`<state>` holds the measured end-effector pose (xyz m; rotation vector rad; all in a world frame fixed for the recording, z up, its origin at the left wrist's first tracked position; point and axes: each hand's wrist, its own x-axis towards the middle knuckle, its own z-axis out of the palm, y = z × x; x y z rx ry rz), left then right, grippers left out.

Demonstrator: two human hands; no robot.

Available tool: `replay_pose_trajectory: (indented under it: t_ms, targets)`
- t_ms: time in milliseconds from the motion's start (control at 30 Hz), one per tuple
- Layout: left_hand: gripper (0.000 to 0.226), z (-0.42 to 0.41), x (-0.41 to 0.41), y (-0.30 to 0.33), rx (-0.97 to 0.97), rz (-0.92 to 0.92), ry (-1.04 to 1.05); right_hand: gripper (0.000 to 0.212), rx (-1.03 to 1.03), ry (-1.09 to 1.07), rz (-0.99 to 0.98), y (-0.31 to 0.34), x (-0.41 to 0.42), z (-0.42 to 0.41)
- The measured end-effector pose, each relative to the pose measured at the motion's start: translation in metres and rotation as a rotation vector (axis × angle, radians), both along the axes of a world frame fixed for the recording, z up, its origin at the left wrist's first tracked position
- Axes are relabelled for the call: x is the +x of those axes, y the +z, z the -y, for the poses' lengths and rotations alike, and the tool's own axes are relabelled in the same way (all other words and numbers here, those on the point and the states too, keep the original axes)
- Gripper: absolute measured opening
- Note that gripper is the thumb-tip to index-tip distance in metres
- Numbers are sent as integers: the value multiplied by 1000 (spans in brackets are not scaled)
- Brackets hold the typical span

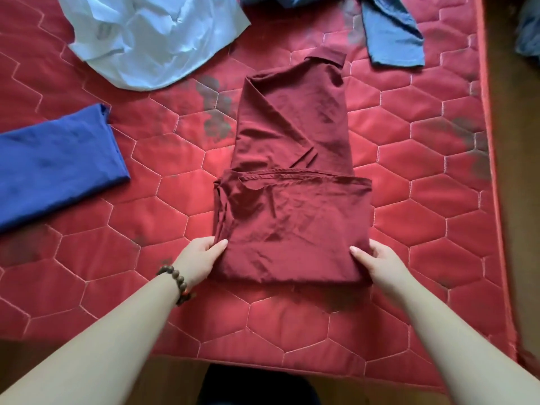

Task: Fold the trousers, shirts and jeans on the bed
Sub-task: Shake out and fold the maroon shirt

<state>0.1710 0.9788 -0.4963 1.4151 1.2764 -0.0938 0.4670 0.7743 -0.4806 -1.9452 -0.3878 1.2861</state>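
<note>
The near left corner of the maroon shirt [292, 200] is gripped by the left hand [201, 255], thumb on top; a beaded bracelet [176, 283] is worn at that wrist. The near right corner is gripped likewise by the right hand [377, 260]. The shirt is laid lengthwise mid-bed [423, 229], its near part folded over. A blue garment [55, 162] is placed to the left, a pale blue shirt [152, 36] at far left, and a grey-blue garment [391, 36] at far right.
</note>
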Motion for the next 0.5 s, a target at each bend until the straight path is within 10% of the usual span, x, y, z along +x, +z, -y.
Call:
replay_pose_trajectory:
  t_ms: [300,500]
  targets:
    - [25,101,-75,12,-416,25,290,4,-196,170,-23,18,-59,84]
    - [32,109,-59,33,166,-34,116,22,-242,-102,-116,22,-60,79]
